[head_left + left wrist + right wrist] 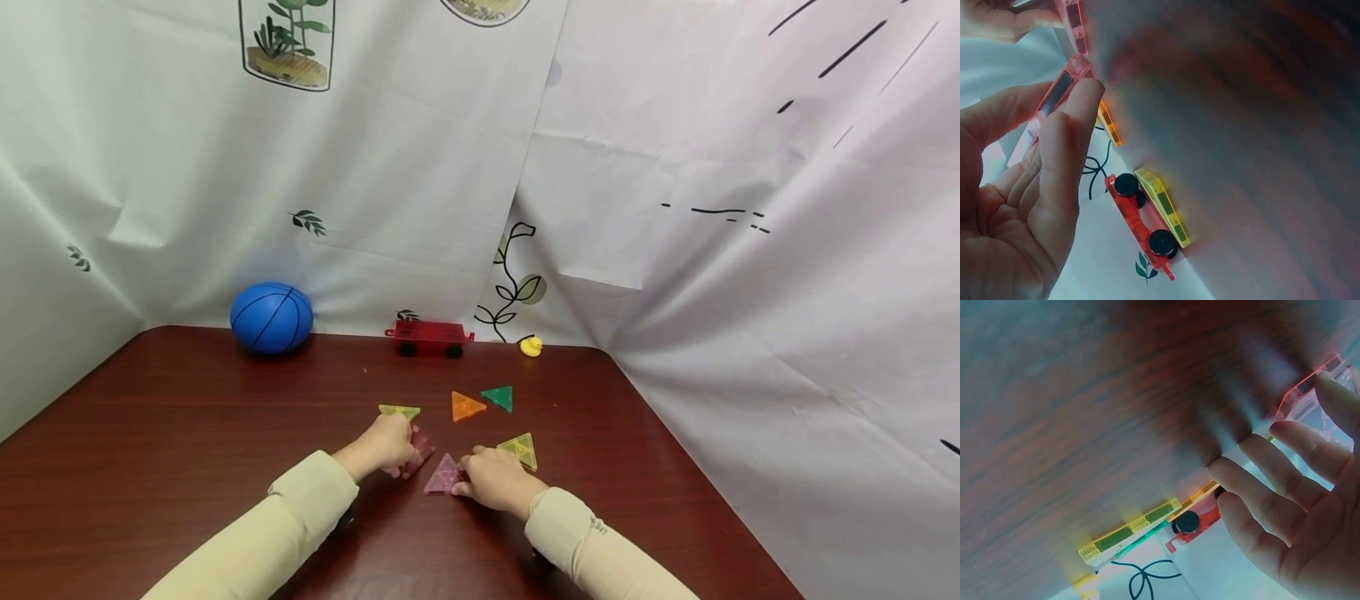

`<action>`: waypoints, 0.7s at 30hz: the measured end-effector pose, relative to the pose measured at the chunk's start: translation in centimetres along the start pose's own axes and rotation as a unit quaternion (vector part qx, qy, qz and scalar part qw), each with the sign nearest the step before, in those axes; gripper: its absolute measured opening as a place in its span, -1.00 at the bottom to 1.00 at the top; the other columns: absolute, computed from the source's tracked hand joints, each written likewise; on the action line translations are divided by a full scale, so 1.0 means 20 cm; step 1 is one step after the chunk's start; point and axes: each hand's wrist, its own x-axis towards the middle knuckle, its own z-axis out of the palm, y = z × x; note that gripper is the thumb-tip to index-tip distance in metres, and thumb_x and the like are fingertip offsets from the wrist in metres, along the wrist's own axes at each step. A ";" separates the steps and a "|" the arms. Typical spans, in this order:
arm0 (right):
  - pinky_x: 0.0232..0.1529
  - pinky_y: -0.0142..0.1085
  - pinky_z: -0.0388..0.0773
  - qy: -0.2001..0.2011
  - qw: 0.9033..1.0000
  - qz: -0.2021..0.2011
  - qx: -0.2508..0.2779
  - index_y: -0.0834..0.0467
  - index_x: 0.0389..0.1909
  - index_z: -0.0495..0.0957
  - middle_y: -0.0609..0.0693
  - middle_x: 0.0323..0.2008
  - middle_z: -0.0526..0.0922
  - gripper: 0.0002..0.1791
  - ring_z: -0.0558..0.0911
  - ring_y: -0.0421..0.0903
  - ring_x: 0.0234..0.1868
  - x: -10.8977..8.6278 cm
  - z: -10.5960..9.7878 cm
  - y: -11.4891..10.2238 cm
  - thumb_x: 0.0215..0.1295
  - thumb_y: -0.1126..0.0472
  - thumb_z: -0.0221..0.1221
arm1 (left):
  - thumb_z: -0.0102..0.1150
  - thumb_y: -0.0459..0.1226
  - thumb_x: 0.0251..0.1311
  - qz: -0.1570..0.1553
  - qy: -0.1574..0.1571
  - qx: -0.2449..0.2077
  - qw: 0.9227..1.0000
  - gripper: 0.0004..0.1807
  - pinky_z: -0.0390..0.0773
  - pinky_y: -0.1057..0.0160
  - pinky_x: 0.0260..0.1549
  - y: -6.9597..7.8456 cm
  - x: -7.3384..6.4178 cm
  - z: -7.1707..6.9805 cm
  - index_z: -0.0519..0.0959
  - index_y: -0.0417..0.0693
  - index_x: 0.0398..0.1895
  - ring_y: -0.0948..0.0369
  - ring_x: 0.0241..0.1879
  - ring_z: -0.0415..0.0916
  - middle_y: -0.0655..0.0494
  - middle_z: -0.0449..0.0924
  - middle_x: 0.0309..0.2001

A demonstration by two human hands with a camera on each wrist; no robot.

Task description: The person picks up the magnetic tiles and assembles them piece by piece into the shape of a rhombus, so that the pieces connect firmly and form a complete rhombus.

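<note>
My left hand (388, 442) pinches a reddish-pink triangular magnetic tile (422, 452) by its edge, and the tile is tilted. In the left wrist view the thumb and fingers hold that tile (1054, 100) from both sides. Just right of it, a lighter pink triangular tile (444, 475) lies on the table. My right hand (495, 479) holds this tile's right side between thumb and index finger, the other fingers resting on the table. A yellow-green triangle (399, 411) lies behind the left hand. A yellow triangle (521, 450) is partly hidden behind the right hand.
Orange (467, 407) and green (499, 398) triangular tiles lie farther back. Along the table's (187, 467) far edge stand a blue ball (272, 317), a red wheeled car base (430, 333) and a yellow duck (531, 346). A white printed cloth (390, 183) hangs behind.
</note>
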 end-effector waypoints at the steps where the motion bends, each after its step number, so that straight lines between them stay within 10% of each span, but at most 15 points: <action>1: -0.55 -0.30 0.39 0.002 1.000 -0.001 0.000 0.03 -0.33 0.59 -0.11 -0.51 0.47 -0.64 0.47 -0.17 -0.45 0.00 0.00 0.00 0.02 -0.16 0.15 | 0.26 -0.41 -0.20 0.002 0.000 -0.002 1.000 -0.61 0.40 0.36 -0.85 0.00 0.00 0.00 0.29 -0.09 -0.96 0.24 -0.87 0.41 0.03 0.41 -0.87; 21: -0.58 -0.31 0.38 0.003 1.000 0.008 -0.006 0.01 -0.38 0.58 -0.12 -0.52 0.45 -0.66 0.46 -0.17 -0.48 0.01 0.00 0.00 0.02 -0.17 0.14 | 0.23 -0.41 -0.20 0.029 -0.014 0.007 0.999 -0.67 0.38 0.36 -0.87 0.05 0.00 0.03 0.38 -0.16 -0.96 0.24 -0.89 0.40 0.06 0.39 -0.91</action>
